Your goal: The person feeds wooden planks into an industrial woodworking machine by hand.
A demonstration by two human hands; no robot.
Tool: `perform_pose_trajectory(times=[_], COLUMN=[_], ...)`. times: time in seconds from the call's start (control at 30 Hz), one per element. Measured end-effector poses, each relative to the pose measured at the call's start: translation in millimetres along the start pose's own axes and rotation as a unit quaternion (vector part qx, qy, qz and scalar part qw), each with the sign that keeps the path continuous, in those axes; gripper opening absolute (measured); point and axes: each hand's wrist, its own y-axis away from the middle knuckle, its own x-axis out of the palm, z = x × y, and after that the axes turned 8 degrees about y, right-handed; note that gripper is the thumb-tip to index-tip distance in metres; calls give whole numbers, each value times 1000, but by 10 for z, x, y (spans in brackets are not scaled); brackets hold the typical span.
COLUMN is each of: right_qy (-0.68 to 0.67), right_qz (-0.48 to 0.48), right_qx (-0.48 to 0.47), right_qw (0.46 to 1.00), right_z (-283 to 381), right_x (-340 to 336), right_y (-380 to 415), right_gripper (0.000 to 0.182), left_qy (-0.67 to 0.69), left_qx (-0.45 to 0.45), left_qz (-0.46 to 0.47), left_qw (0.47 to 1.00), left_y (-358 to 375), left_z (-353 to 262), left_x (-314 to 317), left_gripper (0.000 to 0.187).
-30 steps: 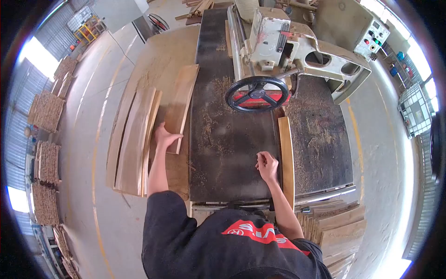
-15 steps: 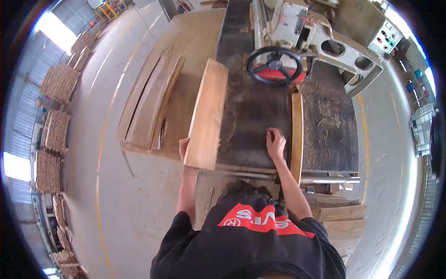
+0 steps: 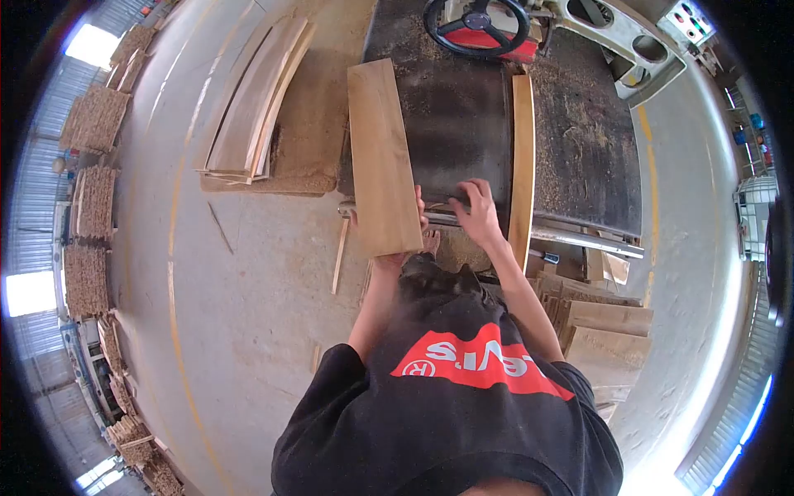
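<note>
A thick wooden board (image 3: 383,157) is held by my left hand (image 3: 421,208), with fingers showing at its right edge and the palm hidden beneath. The board's far part overlaps the left side of the dark machine table (image 3: 455,107). My right hand (image 3: 477,212) is apart from the board, over the table's near edge, with its fingers spread and slightly curled and nothing in them. To its right a narrow wooden strip (image 3: 522,165) runs lengthwise along the table.
A black handwheel (image 3: 477,22) sits at the table's far side. Long boards (image 3: 260,99) lie stacked at the left. A metal roller (image 3: 587,241) crosses the table's near edge. More boards (image 3: 608,331) are piled at the lower right. Wood stacks (image 3: 95,120) line the far left.
The board has come nearer to my body and tilted the other way, with my left hand moving right. My right hand has moved back to the near edge and its fingers have spread.
</note>
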Motion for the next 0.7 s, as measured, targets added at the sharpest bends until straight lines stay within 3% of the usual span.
perform_pose_trajectory(times=[0.07,0.17,0.27,0.37,0.4,0.47,0.5,0.53,0.63,0.67,0.7], right_qy=[15,-35,-83,-47,-29,-41,-46,-59,-179,-197,-215], right_qz=[64,116,135,76,95,151,179,171,301,285,268], right_qx=[-5,114,100,9,2,13,18,4,151,155,158], right_qw=[998,986,982,996,995,988,983,984,924,925,926], right_z=[138,379,505,677,780,787,760,707,581,522,458], right_x=[-127,-309,-491,-580,-662,-685,-686,-641,-486,-422,-356], right_y=[6,93,326,639,708,867,921,953,1054,1143,1232], right_gripper=[51,52,63,73,88,97,102,100,86,75,65], left_qy=[-16,-97,-173,-268,-305,-503,-590,-662,-806,-887,-910], left_qx=[0,4,44,78,86,144,169,143,138,120,84], left_qz=[-22,1,-27,-78,-90,-216,-271,-257,-218,-202,-198], left_qw=[1000,995,984,957,944,824,742,690,533,396,354], left_y=[41,43,63,110,112,138,105,103,1,-13,-30], left_z=[150,178,284,369,366,136,201,261,676,575,594], left_x=[-50,-113,-42,67,65,-470,-438,-395,-19,-93,-14], left_gripper=[111,109,106,98,96,86,81,72,65,81,87])
